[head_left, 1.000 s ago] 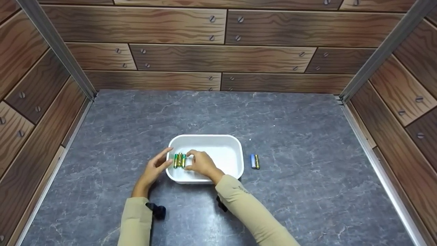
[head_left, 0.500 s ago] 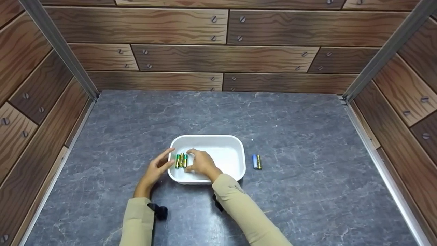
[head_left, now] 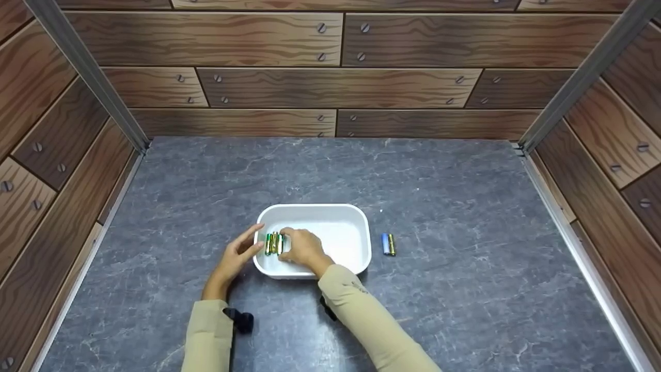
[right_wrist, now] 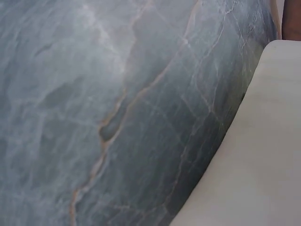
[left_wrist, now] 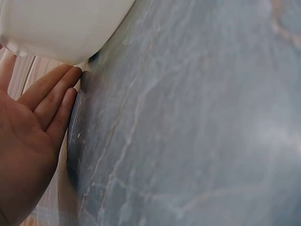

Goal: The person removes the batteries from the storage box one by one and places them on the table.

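A white plastic tray (head_left: 341,212) stands on the dark marbled table. Inside, by its left wall, small green-and-gold batteries (head_left: 273,243) lie side by side in a row. My right hand (head_left: 305,251) reaches into the tray, thumb and index finger at the two ends of the row's rightmost battery (head_left: 280,244), pinching it. My left hand (head_left: 234,258) is at the tray's left rim, thumb and fingers spread. In the left wrist view the left hand (left_wrist: 35,125) has straight fingers against the tray's outer side (left_wrist: 61,28). The right wrist view shows the tray wall (right_wrist: 263,155), with the right hand hidden.
A blue battery (head_left: 385,244) and a gold-and-black battery (head_left: 392,245) lie side by side on the table right of the tray. Wood-patterned walls (head_left: 330,88) with metal corner posts (head_left: 93,77) enclose the table at the back and sides.
The right hand's fingers have shifted slightly left, closer around the rightmost battery. The left hand holds its place at the rim. The whole view has shifted a little.
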Motion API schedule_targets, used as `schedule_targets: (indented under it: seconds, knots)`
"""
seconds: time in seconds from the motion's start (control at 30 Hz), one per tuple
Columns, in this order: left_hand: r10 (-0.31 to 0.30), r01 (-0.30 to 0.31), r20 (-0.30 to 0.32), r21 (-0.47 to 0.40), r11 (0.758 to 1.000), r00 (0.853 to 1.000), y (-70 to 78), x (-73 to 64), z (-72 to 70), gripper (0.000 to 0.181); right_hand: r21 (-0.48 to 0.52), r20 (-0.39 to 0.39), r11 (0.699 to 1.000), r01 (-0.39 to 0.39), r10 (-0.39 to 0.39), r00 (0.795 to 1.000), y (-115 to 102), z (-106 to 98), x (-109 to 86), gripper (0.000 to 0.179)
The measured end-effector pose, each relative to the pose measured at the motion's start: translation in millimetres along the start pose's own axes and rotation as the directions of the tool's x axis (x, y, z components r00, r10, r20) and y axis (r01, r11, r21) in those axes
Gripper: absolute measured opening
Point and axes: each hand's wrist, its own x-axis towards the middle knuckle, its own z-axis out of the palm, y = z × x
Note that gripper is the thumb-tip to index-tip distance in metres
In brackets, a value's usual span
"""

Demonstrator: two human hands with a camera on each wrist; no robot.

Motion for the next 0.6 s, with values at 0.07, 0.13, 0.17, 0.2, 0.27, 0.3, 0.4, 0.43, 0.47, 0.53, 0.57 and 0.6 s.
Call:
schedule_targets:
  seconds: [0.07,0.13,0.17,0.2,0.27,0.3,0.4,0.43,0.47,0.53,0.57,0.6]
  knots:
    - [0.003,-0.003,0.000,0.011,1.000,1.000,0.0,0.0,0.0,0.049,-0.017,-0.011,1.000,0.009,-0.009,1.000,0.2,-1.3,-0.1,0.056]
    - [0.002,-0.001,-0.007,0.020,1.000,1.000,-0.2,-0.3,-0.2,0.049,-0.024,-0.023,0.999,0.021,-0.022,0.999,0.6,-2.6,-0.3,0.055]
    - [0.002,-0.002,-0.011,0.024,1.000,1.000,-0.3,-0.5,-0.3,0.049,-0.025,-0.026,0.999,0.027,-0.027,0.999,0.7,-3.4,-0.6,0.055]
    - [0.001,-0.001,-0.014,0.025,1.000,1.000,-0.1,-0.8,-0.3,0.049,-0.022,-0.027,0.999,0.032,-0.033,0.999,1.0,-4.1,-0.8,0.054]
    - [-0.002,0.003,-0.015,0.025,1.000,1.000,-0.2,-1.2,-0.2,0.049,-0.018,-0.024,0.999,0.043,-0.043,0.999,2.0,-5.4,-1.1,0.055]
    - [-0.006,0.006,-0.014,0.023,1.000,1.000,0.0,-1.3,0.0,0.049,-0.015,-0.021,0.999,0.047,-0.047,0.999,2.5,-6.2,-1.4,0.055]
    - [-0.013,0.013,-0.005,0.017,1.000,1.000,0.3,-1.3,0.5,0.049,-0.009,-0.013,0.998,0.057,-0.057,0.998,4.3,-9.5,-2.7,0.055]
    - [-0.016,0.016,-0.004,0.014,1.000,1.000,0.4,-1.2,0.7,0.049,-0.013,-0.011,0.998,0.062,-0.062,0.998,4.8,-11.0,-3.3,0.056]
    - [-0.021,0.021,-0.003,0.010,1.000,1.000,0.6,-1.1,0.8,0.049,-0.014,-0.011,0.998,0.069,-0.069,0.998,5.1,-12.9,-4.1,0.056]
    - [-0.022,0.022,-0.007,0.008,1.000,1.000,0.7,-0.7,0.7,0.049,-0.013,-0.009,0.997,0.082,-0.082,0.997,5.5,-17.0,-5.6,0.057]
    - [-0.023,0.023,-0.009,0.005,1.000,1.000,1.0,-0.5,0.8,0.049,-0.010,-0.012,0.996,0.092,-0.092,0.996,5.6,-19.2,-6.3,0.057]
    - [-0.020,0.020,-0.010,0.009,1.000,1.000,1.1,-0.3,0.8,0.049,-0.009,-0.014,0.995,0.102,-0.103,0.995,5.9,-21.4,-7.3,0.057]
